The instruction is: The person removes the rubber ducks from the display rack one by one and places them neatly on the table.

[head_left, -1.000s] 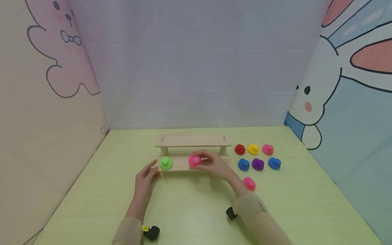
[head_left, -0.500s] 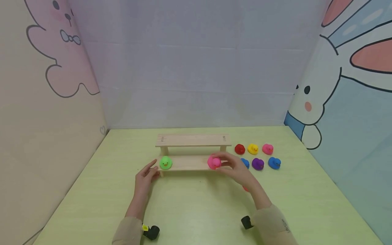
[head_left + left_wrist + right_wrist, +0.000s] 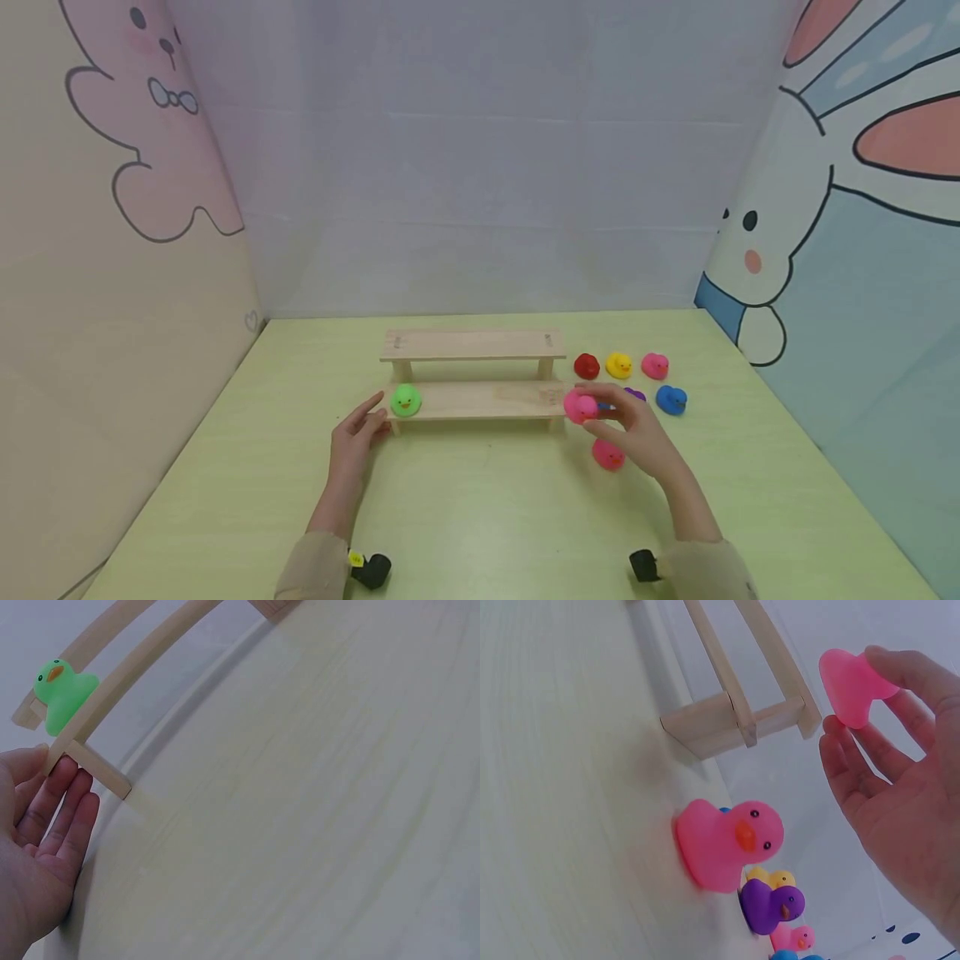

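My right hand [image 3: 633,429] pinches a pink rubber duck [image 3: 847,686] between thumb and fingers, off the right end of the two-step wooden shelf [image 3: 480,400]. In the right wrist view the duck is held up above the table, apart from the shelf. At the shelf's left end, my left hand [image 3: 45,832] has its thumb on the lower board's end and its fingers underneath. A green rubber duck [image 3: 406,400] sits upright on that board's left part, close to the left thumb. Another pink duck [image 3: 608,455] stands on the table just below my right hand.
Right of the shelf stand a red duck [image 3: 587,366], a yellow duck [image 3: 618,365], a pink duck [image 3: 655,366] and a blue duck [image 3: 671,400]. A purple duck [image 3: 772,907] is partly behind my right hand in the head view. A cloth wall [image 3: 487,167] rises behind the table.
My right hand has carried the pink duck rightward from over the middle of the lower board to past its right end. My left hand has stayed at the shelf's left end.
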A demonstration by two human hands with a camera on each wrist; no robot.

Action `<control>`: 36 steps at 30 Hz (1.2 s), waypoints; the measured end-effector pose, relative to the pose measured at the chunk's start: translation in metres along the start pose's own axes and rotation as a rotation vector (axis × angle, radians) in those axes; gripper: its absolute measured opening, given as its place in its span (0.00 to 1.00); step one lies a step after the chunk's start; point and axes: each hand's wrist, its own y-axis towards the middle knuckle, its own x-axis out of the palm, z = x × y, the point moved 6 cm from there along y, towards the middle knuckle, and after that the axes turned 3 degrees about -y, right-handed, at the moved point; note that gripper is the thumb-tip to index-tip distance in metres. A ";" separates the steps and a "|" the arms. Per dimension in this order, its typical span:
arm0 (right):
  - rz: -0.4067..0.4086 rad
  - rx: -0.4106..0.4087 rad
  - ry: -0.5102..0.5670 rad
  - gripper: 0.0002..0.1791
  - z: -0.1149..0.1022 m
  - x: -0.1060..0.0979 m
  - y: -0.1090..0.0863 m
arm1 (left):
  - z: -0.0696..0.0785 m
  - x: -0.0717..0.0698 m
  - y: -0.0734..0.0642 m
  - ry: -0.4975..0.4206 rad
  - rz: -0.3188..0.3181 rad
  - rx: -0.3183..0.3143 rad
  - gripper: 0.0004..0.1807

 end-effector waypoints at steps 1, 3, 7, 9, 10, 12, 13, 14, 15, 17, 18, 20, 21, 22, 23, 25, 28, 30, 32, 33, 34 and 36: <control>0.008 0.000 -0.006 0.29 0.001 -0.003 -0.002 | 0.000 0.000 0.000 0.001 -0.001 0.000 0.23; 0.021 0.000 -0.015 0.29 0.005 -0.009 -0.006 | 0.001 0.000 0.000 -0.003 -0.004 0.001 0.23; 0.040 -0.002 -0.029 0.27 0.013 -0.019 -0.014 | 0.001 0.001 0.000 -0.008 -0.010 0.001 0.23; 0.046 0.000 -0.030 0.26 0.018 -0.024 -0.019 | 0.001 0.001 0.000 -0.007 -0.011 0.003 0.23; 0.049 0.003 -0.030 0.25 0.021 -0.026 -0.021 | 0.001 0.001 0.000 -0.004 -0.010 0.003 0.23; 0.059 0.021 -0.038 0.25 0.026 -0.030 -0.025 | 0.001 0.001 0.000 -0.002 -0.009 0.006 0.23; 0.064 0.034 -0.047 0.25 0.029 -0.032 -0.027 | 0.001 0.001 0.000 0.003 -0.010 0.007 0.23; 0.064 0.050 -0.057 0.25 0.032 -0.034 -0.029 | 0.001 0.001 0.000 0.006 -0.009 0.009 0.23; 0.067 0.063 -0.063 0.25 0.035 -0.036 -0.030 | 0.001 0.001 0.000 0.008 -0.009 0.009 0.23; 0.068 0.094 -0.076 0.25 0.040 -0.039 -0.034 | 0.001 0.001 0.000 0.011 -0.008 0.011 0.23; 0.066 0.105 -0.077 0.25 0.042 -0.041 -0.036 | 0.001 0.001 0.000 0.015 -0.008 0.010 0.23; 0.058 0.116 -0.081 0.25 0.047 -0.044 -0.039 | 0.001 0.001 0.000 0.014 -0.008 0.011 0.22; 0.057 0.121 -0.076 0.24 0.049 -0.045 -0.040 | 0.001 0.001 0.000 0.014 -0.008 0.011 0.22; 0.055 0.125 -0.074 0.24 0.051 -0.046 -0.042 | 0.001 0.000 0.000 0.013 -0.009 0.011 0.22; 0.052 0.128 -0.069 0.24 0.053 -0.047 -0.043 | 0.000 0.000 0.001 0.012 -0.010 0.010 0.22; 0.042 0.139 -0.056 0.25 0.058 -0.049 -0.046 | 0.000 0.000 0.001 0.012 -0.011 0.010 0.23; 0.029 0.166 -0.035 0.26 0.065 -0.052 -0.049 | 0.000 0.000 0.001 0.011 -0.012 0.009 0.23; 0.016 0.187 -0.033 0.27 0.068 -0.054 -0.051 | 0.001 0.000 0.000 0.013 -0.010 0.011 0.23; 0.001 0.211 -0.038 0.27 0.072 -0.056 -0.052 | 0.001 0.000 0.000 0.013 -0.008 0.012 0.22; -0.007 0.224 -0.039 0.27 0.073 -0.056 -0.053 | 0.001 0.000 0.000 0.014 -0.007 0.012 0.22; -0.016 0.237 -0.044 0.27 0.075 -0.057 -0.053 | 0.001 0.000 -0.001 0.014 -0.007 0.011 0.22; -0.032 0.263 -0.052 0.27 0.079 -0.057 -0.054 | 0.001 0.000 -0.001 0.012 -0.007 0.012 0.23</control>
